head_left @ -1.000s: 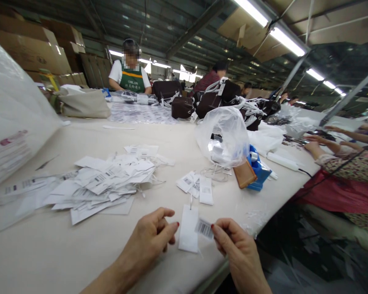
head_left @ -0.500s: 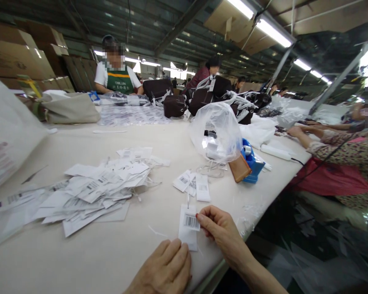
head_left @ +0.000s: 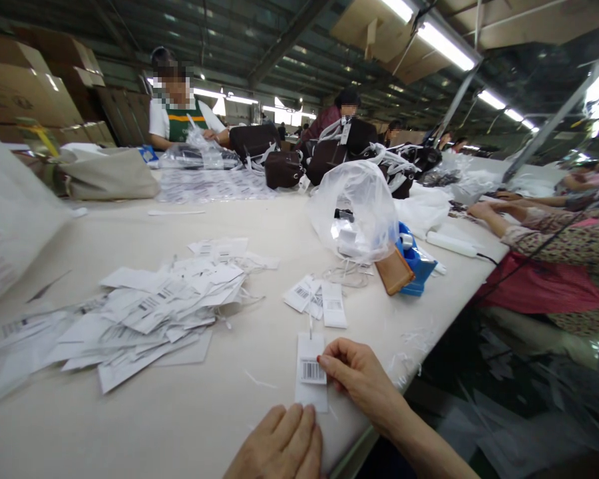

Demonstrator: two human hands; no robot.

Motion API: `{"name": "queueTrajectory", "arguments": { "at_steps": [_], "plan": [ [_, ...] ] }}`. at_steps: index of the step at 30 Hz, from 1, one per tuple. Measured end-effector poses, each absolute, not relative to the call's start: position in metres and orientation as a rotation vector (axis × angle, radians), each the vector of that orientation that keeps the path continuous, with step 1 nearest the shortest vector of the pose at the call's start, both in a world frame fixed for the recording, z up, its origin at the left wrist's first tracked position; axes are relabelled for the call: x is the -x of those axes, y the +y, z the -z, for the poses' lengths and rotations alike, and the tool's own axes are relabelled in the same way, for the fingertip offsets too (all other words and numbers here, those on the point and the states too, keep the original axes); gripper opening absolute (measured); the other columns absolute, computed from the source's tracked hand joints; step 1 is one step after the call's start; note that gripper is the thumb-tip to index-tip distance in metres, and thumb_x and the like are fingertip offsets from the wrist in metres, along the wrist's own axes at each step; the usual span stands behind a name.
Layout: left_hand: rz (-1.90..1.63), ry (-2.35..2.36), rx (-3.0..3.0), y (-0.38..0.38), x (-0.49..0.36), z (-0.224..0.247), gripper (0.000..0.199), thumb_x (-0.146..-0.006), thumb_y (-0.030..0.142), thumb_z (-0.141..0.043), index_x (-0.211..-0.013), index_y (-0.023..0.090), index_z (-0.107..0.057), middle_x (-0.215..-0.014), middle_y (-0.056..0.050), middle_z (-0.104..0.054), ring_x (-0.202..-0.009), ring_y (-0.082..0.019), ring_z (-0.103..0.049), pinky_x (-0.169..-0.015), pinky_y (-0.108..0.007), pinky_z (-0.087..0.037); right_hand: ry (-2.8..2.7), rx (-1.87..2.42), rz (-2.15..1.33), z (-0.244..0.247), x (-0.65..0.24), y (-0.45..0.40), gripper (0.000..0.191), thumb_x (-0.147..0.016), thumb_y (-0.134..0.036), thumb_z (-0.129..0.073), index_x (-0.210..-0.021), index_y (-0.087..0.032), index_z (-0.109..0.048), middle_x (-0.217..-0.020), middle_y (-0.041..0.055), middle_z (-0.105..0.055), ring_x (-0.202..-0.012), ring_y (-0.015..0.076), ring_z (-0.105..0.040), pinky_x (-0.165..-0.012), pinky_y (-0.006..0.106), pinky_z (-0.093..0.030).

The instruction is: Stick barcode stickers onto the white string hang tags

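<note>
A white hang tag (head_left: pixel 311 397) lies on the table before me, its string running up from the top end. Over its middle is a smaller barcode label (head_left: pixel 312 371). My right hand (head_left: pixel 357 376) pinches the label's right edge between thumb and forefinger. Palm down, my left hand (head_left: pixel 284 442) rests with fingers stretched out at the tag's lower end. Just beyond lie a few loose barcode tags (head_left: pixel 334 306). To the left spreads a large heap of white tags (head_left: pixel 164 309) with strings.
An open clear plastic bag (head_left: pixel 354 213) stands beside a blue tape dispenser (head_left: pixel 416 273) and a brown block-like piece (head_left: pixel 395 271). Dark bags (head_left: pixel 324 159) are piled at the back. Co-workers sit across and to the right. The table edge (head_left: pixel 444 332) slants along my right.
The barcode label now sits slightly lower and more squarely over the hang tag. My left hand has slid a little right and down. Across the table, a co-worker has lifted some clear plastic.
</note>
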State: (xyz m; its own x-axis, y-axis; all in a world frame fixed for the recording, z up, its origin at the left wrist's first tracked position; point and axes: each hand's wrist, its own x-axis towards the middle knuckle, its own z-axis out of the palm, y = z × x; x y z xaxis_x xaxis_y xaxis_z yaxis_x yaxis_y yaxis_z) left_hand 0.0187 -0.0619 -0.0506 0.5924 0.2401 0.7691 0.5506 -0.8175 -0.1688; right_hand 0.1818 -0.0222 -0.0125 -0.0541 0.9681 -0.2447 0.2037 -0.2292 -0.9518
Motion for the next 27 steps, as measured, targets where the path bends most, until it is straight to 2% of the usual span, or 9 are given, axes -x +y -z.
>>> {"name": "queueTrajectory", "arguments": {
  "at_steps": [15, 27],
  "plan": [
    [1.127, -0.65, 2.442, -0.06, -0.018, 0.049, 0.038, -0.095, 0.019, -0.03, -0.076, 0.012, -0.062, -0.07, -0.006, -0.074, -0.064, -0.016, -0.067, -0.059, -0.028, -0.047, -1.425, 1.555, -1.248, 0.019, -0.18, -0.02, 0.02, -0.071, -0.034, -0.055, -0.06, -0.018, -0.05, -0.048, -0.0062, -0.047, -0.04, 0.0068, -0.04, -0.043, 0.02, -0.031],
    [1.164, -0.663, 2.399, -0.061, -0.019, 0.054, 0.039, -0.096, 0.021, -0.03, -0.075, 0.014, -0.061, -0.069, -0.004, -0.072, -0.068, -0.016, -0.064, -0.063, -0.029, -0.045, -1.567, 1.646, -1.116, 0.025, -0.179, -0.02, 0.018, -0.074, -0.034, -0.049, -0.063, -0.019, -0.05, -0.048, -0.0049, -0.046, -0.042, 0.0094, -0.041, -0.043, 0.022, -0.032]
  ]
}}
